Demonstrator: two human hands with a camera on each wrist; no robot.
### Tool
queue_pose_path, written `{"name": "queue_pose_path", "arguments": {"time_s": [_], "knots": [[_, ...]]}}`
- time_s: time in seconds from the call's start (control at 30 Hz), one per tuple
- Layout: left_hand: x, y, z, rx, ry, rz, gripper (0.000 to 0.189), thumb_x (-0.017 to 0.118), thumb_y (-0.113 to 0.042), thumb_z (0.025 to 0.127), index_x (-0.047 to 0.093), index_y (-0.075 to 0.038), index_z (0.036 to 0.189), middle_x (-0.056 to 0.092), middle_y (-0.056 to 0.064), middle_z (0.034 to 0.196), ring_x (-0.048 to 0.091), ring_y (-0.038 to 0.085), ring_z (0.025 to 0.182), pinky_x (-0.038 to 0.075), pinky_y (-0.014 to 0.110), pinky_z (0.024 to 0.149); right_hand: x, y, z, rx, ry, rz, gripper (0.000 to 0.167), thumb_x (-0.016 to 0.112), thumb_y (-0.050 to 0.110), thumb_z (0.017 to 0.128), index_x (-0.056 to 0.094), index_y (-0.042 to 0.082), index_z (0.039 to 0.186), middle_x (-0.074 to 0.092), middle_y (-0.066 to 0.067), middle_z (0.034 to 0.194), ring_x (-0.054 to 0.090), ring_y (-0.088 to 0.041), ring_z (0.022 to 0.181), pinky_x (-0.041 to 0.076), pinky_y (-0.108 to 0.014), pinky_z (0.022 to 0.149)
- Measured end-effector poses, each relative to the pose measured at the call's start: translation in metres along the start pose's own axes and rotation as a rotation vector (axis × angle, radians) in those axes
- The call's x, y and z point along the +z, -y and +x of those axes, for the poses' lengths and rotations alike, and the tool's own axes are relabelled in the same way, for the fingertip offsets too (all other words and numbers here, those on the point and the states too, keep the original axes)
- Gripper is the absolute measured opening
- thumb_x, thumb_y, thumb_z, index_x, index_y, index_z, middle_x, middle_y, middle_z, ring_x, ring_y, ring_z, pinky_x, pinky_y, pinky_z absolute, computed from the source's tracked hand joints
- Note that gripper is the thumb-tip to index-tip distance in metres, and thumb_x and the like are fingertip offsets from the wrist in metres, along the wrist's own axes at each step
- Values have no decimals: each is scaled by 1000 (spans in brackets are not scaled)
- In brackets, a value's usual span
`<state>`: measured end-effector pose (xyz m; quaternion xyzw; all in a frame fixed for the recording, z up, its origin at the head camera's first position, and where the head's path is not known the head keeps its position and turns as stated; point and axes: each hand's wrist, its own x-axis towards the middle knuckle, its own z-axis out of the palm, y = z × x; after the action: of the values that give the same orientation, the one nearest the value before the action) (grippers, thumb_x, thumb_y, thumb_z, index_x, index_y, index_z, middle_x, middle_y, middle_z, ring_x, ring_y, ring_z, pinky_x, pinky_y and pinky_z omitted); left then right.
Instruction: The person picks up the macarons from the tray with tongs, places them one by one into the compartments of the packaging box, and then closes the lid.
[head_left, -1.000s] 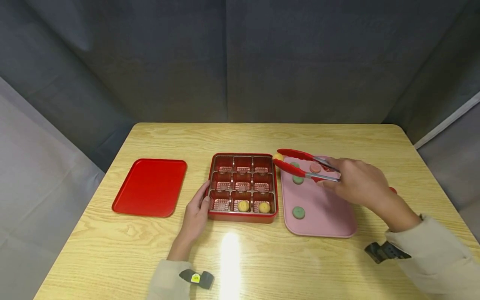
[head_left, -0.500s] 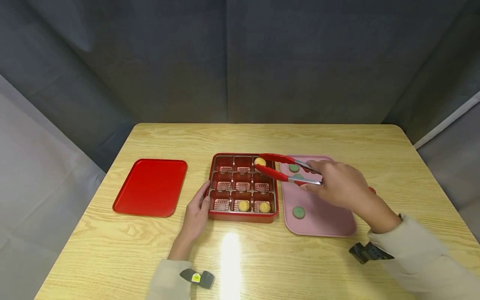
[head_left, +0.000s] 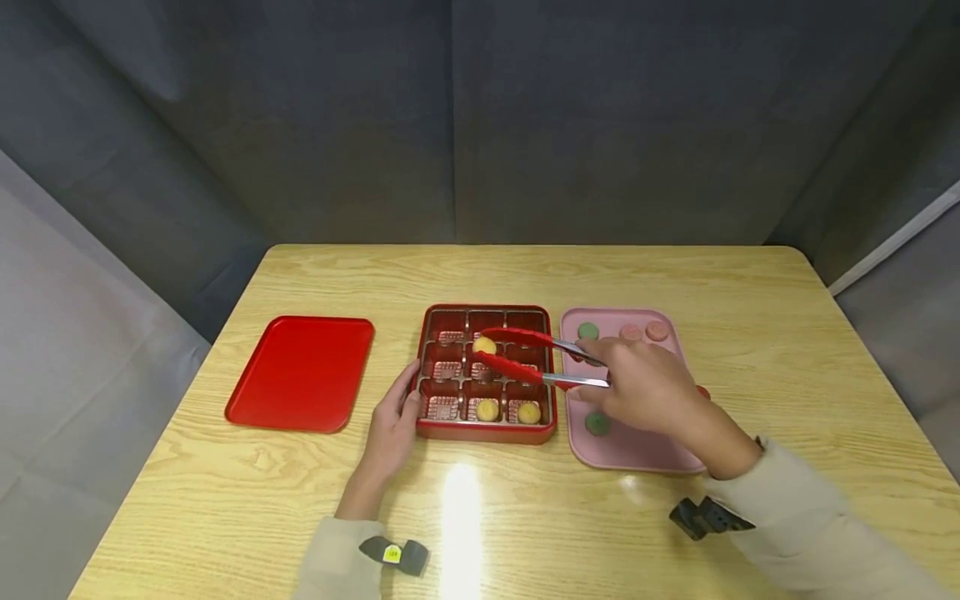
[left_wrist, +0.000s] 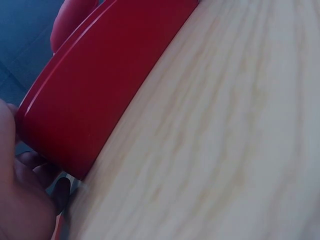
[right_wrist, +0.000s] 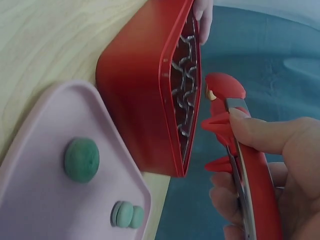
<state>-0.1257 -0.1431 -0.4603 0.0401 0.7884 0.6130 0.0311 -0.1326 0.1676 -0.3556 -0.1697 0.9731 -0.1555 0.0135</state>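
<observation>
My right hand (head_left: 645,387) grips a pair of tongs (head_left: 517,371) with red scalloped tips and metal arms. Between the tips sits a small round yellow sweet (head_left: 484,346), over the middle column of a red box (head_left: 480,433) with a nine-compartment insert. In the front row, two similar yellow sweets (head_left: 487,410) occupy the middle and right compartments. My left hand (head_left: 390,425) holds the box at its left side near the front corner, fingers along the wall. The left wrist view shows those fingers (left_wrist: 37,167) close at the box's corner.
A pink tray (head_left: 637,454) lies right of the box. It carries green macarons (right_wrist: 82,160) and two pink macarons (head_left: 657,331); my right hand and the tongs cover part of it. At the left lies a flat red lid (head_left: 300,375). Dark curtains hang behind the table.
The tongs have carried the yellow sweet leftward from the tray's edge, over the back right compartment, to the box's middle column. My left hand and the box stay in place.
</observation>
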Motion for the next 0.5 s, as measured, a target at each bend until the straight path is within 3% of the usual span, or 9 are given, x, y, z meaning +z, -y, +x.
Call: {"name": "queue_pose_path", "arguments": {"time_s": [0.13, 0.33, 0.5], "knots": [[1, 12, 4, 3, -8, 2, 47, 37, -10, 102, 33, -18, 148, 32, 9, 151, 40, 21, 132, 37, 37, 105, 4, 7, 1, -9, 14, 31, 53, 80, 33, 74, 63, 10, 118, 58, 5, 67, 41, -10, 46, 31, -27, 38], [3, 27, 8, 32, -38, 29, 46, 38, -12, 101, 35, -25, 146, 35, 5, 150, 43, 18, 129, 38, 36, 103, 9, 14, 0, -35, 13, 38, 57, 80, 34, 74, 62, 8, 122, 69, -3, 98, 41, -9, 48, 30, -25, 40], [3, 27, 7, 36, -46, 48, 46, 38, -13, 101, 35, -25, 146, 33, 4, 150, 38, 17, 133, 36, 36, 105, 13, 20, 0, -67, 11, 19, 61, 79, 35, 74, 61, 6, 125, 69, -5, 102, 50, -9, 60, 37, -26, 48]]}}
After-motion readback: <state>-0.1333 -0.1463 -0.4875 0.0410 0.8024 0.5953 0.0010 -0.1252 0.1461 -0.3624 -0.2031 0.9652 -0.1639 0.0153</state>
